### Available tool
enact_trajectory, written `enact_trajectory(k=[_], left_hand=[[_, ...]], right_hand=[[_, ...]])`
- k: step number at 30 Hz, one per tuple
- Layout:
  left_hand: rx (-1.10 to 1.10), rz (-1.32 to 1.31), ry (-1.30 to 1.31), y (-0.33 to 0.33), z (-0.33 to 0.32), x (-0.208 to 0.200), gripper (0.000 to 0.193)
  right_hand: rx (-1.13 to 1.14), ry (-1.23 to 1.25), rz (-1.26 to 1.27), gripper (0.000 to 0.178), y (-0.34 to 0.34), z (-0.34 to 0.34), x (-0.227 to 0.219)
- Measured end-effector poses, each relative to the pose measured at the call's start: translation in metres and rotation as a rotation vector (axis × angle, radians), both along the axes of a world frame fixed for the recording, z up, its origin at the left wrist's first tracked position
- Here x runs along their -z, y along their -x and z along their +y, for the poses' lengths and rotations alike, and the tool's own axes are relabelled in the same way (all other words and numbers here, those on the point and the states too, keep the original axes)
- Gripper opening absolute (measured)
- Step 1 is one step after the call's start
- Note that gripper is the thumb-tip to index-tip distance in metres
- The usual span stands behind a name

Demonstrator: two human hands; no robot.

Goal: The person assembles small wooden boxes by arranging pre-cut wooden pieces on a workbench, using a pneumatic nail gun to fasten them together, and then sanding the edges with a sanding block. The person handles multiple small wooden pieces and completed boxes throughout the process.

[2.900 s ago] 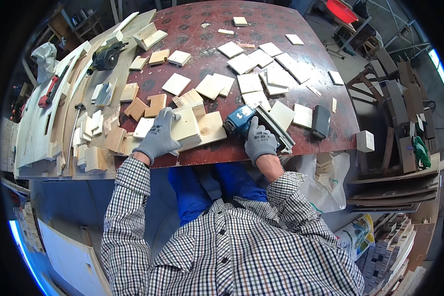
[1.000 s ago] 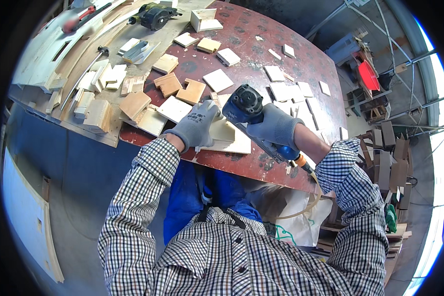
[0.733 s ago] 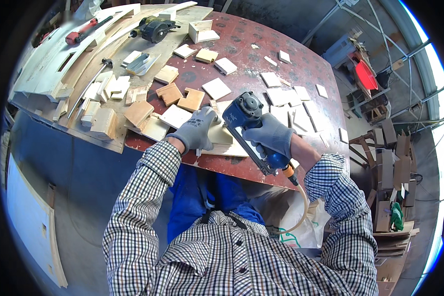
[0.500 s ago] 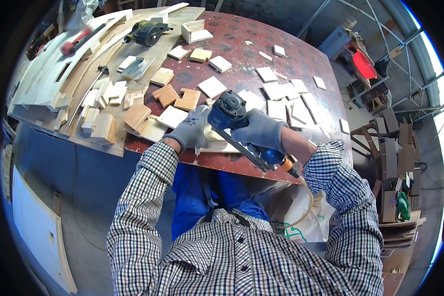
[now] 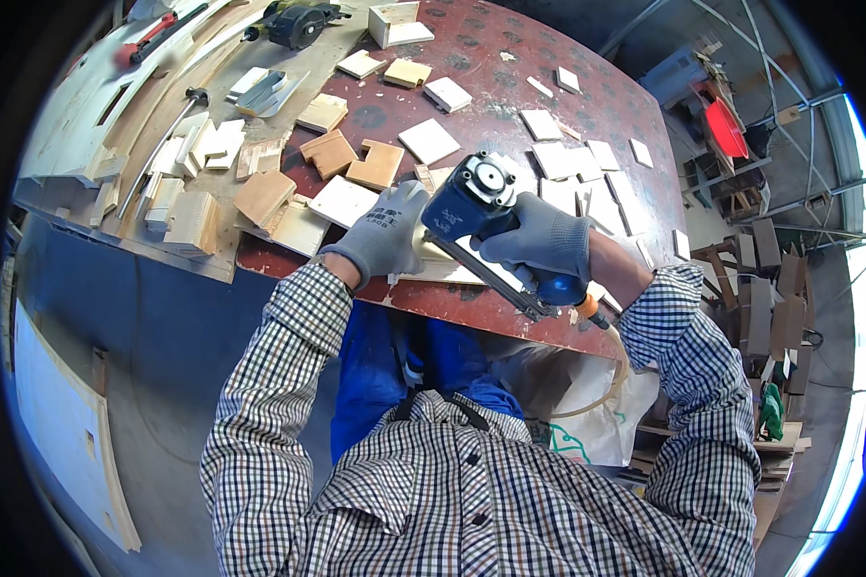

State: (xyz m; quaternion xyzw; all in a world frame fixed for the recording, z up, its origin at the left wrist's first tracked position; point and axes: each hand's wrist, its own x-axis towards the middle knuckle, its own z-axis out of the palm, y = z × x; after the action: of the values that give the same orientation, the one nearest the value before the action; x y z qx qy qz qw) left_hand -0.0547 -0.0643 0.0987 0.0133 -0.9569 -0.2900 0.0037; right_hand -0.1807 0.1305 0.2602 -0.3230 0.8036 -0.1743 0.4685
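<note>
My right hand (image 5: 547, 238), in a grey work glove, is closed round the handle of a dark blue pneumatic nail gun (image 5: 460, 204). An orange fitting joins the gun to a pale air hose (image 5: 618, 370). Close beside its head, my gloved left hand (image 5: 383, 233) grips a light wooden piece (image 5: 441, 271) at the near edge of the red tabletop. The gun's head stands over this piece and hides part of it; whether its nose touches the wood I cannot tell.
Loose wood blocks (image 5: 266, 196) and square pieces (image 5: 429, 141) lie over the red table (image 5: 452, 43). Farther left are a hammer (image 5: 196, 96), a circular saw (image 5: 296, 24) and long boards (image 5: 85, 120). A red basin (image 5: 726, 127) sits beyond the right side.
The view has shifted, so the table sits higher in it. Both hands keep their grips, and the nail gun's head is tilted a little differently over the wooden piece.
</note>
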Motion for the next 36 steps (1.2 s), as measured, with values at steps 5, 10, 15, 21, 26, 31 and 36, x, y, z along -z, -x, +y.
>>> enact_trajectory(k=[5, 10, 15, 21, 26, 31, 36], left_hand=[[-0.022, 0.112, 0.005, -0.006, 0.005, 0.007, 0.099], [-0.068, 0.098, -0.019, -0.015, 0.01, -0.007, 0.099], [-0.038, -0.035, 0.037, -0.008, 0.011, -0.008, 0.102], [-0.033, 0.002, -0.038, -0.004, 0.004, -0.009, 0.099], [-0.03, -0.066, -0.011, -0.007, 0.001, -0.023, 0.092], [-0.058, -0.017, -0.02, -0.008, 0.001, -0.012, 0.085], [0.001, 0.034, 0.231, -0.015, 0.009, -0.014, 0.1]], right_hand=[[-0.192, -0.093, 0.161, 0.042, -0.001, -0.019, -0.005], [-0.246, -0.137, 0.226, 0.036, -0.007, -0.026, -0.011], [-0.164, -0.208, 0.196, 0.034, -0.016, -0.03, -0.024], [-0.107, -0.063, 0.212, 0.04, -0.009, 0.002, 0.015], [0.37, 0.347, 0.033, 0.033, -0.047, 0.078, 0.028], [0.796, 0.386, 0.182, 0.045, -0.044, 0.177, 0.074], [0.62, 0.229, 0.779, 0.08, -0.033, 0.257, 0.118]])
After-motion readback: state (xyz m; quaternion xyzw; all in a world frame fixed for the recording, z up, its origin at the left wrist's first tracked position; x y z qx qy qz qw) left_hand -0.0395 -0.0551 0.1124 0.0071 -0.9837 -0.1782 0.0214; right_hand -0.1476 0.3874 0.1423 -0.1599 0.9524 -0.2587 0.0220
